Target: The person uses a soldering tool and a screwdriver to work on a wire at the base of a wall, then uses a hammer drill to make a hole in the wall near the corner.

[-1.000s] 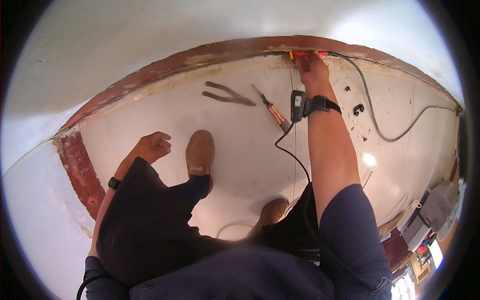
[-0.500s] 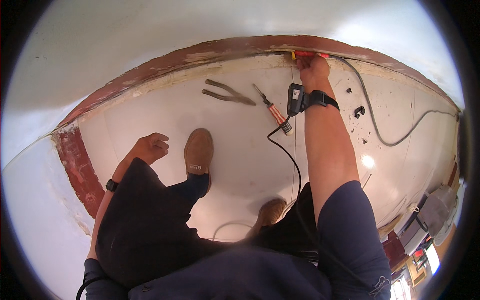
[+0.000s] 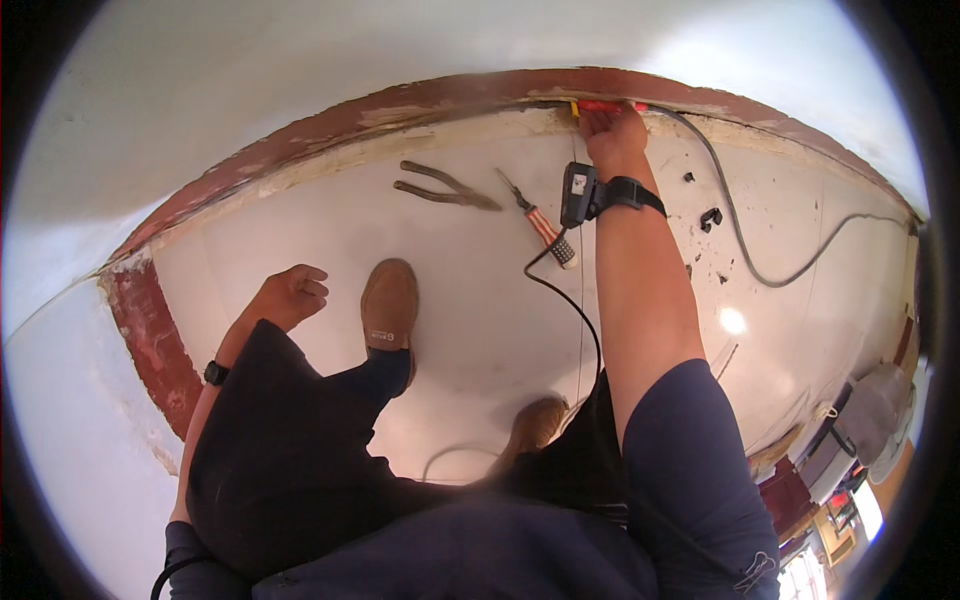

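Note:
My right hand (image 3: 616, 138) is up at the foot of the wall, its fingers closed on a red and yellow tool (image 3: 595, 108) against a grey cable (image 3: 740, 215) lying along the skirting; my fingers hide part of the tool. My left hand (image 3: 293, 293) rests empty beside my left knee, fingers loosely curled and slightly apart. On the white tiled floor (image 3: 480, 330) lie open metal pliers (image 3: 447, 189) and a striped-handled screwdriver (image 3: 543, 226). Small black pieces (image 3: 709, 219) lie right of my right forearm.
A red-brown painted skirting (image 3: 300, 150) runs along the white wall (image 3: 400, 40) ahead and continues at the left. My brown shoes (image 3: 388, 300) stand on the tiles. Grey clutter (image 3: 870, 410) is at the far right, and a black wire hangs from the device (image 3: 590, 195) on my right wrist.
My right hand, still on the red tool, and my right forearm have shifted slightly left in the picture. The pliers, screwdriver and floor marks appear a little further left as well.

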A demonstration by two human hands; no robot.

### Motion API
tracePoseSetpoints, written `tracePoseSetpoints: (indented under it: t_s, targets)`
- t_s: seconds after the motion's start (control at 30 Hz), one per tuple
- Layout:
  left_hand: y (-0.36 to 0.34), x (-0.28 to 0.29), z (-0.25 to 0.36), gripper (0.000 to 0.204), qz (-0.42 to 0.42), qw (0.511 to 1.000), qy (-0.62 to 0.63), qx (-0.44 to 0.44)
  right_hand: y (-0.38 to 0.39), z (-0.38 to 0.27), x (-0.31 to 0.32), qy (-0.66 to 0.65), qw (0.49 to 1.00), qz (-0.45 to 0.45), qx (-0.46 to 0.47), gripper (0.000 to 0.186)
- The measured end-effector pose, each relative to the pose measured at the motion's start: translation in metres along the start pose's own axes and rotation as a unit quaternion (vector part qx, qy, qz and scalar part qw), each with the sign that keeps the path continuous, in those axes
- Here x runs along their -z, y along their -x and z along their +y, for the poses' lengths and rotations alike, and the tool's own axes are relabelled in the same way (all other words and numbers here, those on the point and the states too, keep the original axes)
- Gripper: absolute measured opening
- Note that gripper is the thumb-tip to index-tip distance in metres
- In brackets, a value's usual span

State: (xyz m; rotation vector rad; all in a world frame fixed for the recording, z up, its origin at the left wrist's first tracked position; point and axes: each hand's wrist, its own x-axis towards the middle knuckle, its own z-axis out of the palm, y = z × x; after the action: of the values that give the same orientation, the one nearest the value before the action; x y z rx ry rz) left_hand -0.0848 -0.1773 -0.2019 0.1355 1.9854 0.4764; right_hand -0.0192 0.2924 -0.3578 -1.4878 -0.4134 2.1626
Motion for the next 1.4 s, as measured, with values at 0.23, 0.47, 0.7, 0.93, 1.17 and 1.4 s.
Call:
tracePoseSetpoints:
  t_s: [0.23, 0.47, 0.7, 0.93, 1.17, 1.4]
  targets:
    - [-0.005, -0.001, -0.021, 0.037, -0.009, 1.000, 0.017, -0.006, -0.005, 0.003, -0.005, 0.004, 0.999, 0.027, 0.019, 0.028]
    - [-0.007, 0.001, -0.020, 0.037, -0.014, 0.999, -0.027, -0.030, -0.004, -0.007, 0.014, 0.121, 0.992, -0.033, -0.009, 0.027]
    - [-0.042, -0.008, 0.013, 0.039, -0.053, 0.994, -0.042, -0.091, -0.023, -0.027, 0.103, 0.684, 0.640, -0.233, 0.262, 0.021]
    - [-0.061, -0.014, 0.046, 0.039, -0.092, 0.989, -0.075, -0.091, 0.097, 0.020, 0.086, 0.884, 0.364, -0.283, 0.069, 0.042]
    - [-0.077, -0.019, 0.053, 0.040, -0.082, 0.979, -0.114, -0.147, 0.134, 0.047, 0.110, 0.841, 0.468, -0.221, 0.158, 0.034]
    - [-0.099, -0.018, 0.079, 0.038, -0.086, 0.964, -0.201, -0.154, 0.137, 0.031, 0.127, 0.854, 0.464, -0.203, 0.123, 0.037]
